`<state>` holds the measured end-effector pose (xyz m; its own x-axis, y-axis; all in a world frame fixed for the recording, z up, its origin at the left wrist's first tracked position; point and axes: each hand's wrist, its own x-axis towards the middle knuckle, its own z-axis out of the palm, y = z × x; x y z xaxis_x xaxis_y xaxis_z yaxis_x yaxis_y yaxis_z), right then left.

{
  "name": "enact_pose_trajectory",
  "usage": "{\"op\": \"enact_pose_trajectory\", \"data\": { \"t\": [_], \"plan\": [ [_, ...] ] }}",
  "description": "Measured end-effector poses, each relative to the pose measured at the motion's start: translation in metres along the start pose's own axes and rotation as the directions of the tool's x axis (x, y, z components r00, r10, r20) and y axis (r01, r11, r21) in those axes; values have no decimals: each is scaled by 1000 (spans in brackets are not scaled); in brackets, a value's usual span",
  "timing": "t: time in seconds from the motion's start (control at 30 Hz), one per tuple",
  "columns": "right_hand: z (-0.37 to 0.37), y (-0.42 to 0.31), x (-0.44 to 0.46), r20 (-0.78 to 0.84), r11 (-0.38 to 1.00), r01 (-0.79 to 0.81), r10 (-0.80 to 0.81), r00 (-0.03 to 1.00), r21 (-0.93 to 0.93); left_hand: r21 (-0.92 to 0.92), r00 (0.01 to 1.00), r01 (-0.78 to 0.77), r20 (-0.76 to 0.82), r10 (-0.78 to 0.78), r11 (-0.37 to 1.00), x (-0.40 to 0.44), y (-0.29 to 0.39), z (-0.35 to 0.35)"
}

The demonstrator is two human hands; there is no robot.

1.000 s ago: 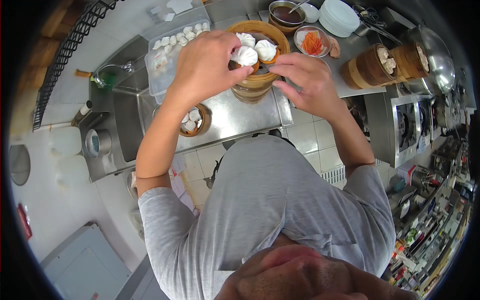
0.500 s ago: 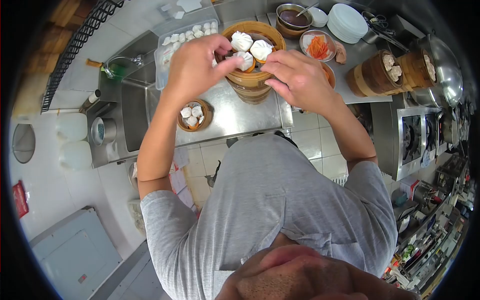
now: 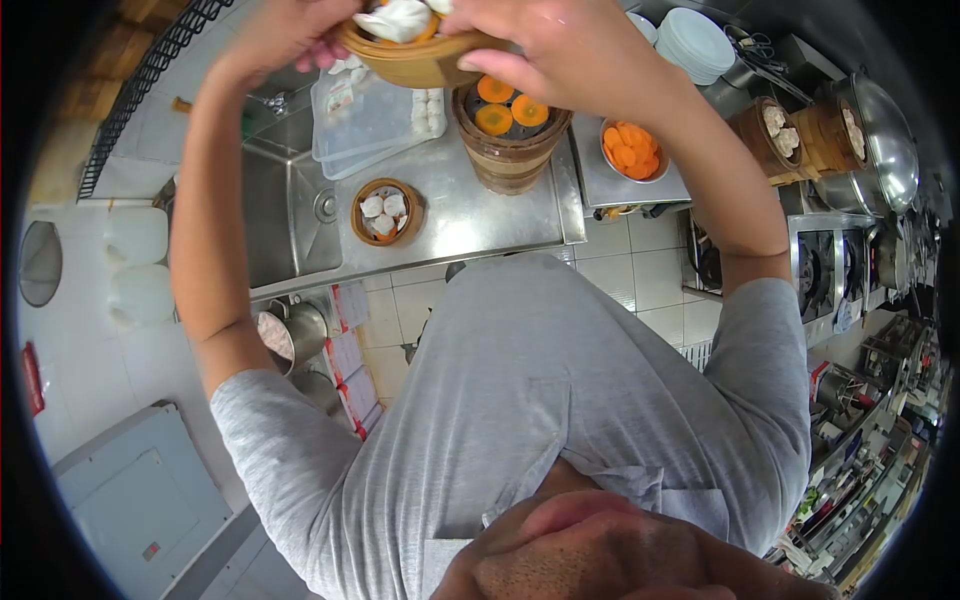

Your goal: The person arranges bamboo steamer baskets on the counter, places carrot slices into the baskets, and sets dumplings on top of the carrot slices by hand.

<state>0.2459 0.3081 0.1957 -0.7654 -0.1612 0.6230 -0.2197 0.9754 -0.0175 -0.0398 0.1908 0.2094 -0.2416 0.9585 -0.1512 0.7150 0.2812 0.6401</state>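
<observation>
Both hands hold a bamboo steamer basket (image 3: pixel 420 68), lifted near the top of the view and partly cut off by it. My left hand (image 3: pixel 285 35) is closed on its left edge. On the right side, my right hand (image 3: pixel 560 45) grips the rim, its thumb along the outer wall. White pleated dumplings (image 3: pixel 395 20) sit inside on orange carrot slices. Below and right of the lifted basket stands a steamer stack (image 3: pixel 508 165), its top layer showing three orange carrot slices (image 3: pixel 493 121). A small steamer basket (image 3: pixel 415 225) with white dumplings (image 3: pixel 382 225) rests on the steel counter.
A clear plastic container (image 3: pixel 365 120) holding white dumplings stands left of the stack. On the right are a bowl of carrot slices (image 3: pixel 632 150), white plates (image 3: pixel 695 45) and steamer baskets (image 3: pixel 760 130). The sink (image 3: pixel 285 215) lies left; a stove (image 3: pixel 820 265) stands right.
The top basket of dumplings has been lifted off the stack and moved up and left in both hands. The layer beneath, with carrot slices, is now exposed.
</observation>
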Motion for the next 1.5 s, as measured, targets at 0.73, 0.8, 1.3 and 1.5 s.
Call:
{"op": "enact_pose_trajectory", "data": {
  "t": [0.73,0.8,1.3,1.5],
  "plan": [
    [130,-57,-103,26,811,-438,465,885,389,-192,878,471,10,-479,861,-132,-283,193],
    [138,-59,-99,-1,844,-424,449,893,330,-199,874,480,18,-486,855,-134,-298,205],
    [192,-104,-70,228,738,-536,486,844,410,251,948,316,-45,-315,915,-104,-323,149],
    [204,-121,-74,278,640,-675,617,736,367,429,935,141,-354,22,892,58,-340,82]
  ]
}}
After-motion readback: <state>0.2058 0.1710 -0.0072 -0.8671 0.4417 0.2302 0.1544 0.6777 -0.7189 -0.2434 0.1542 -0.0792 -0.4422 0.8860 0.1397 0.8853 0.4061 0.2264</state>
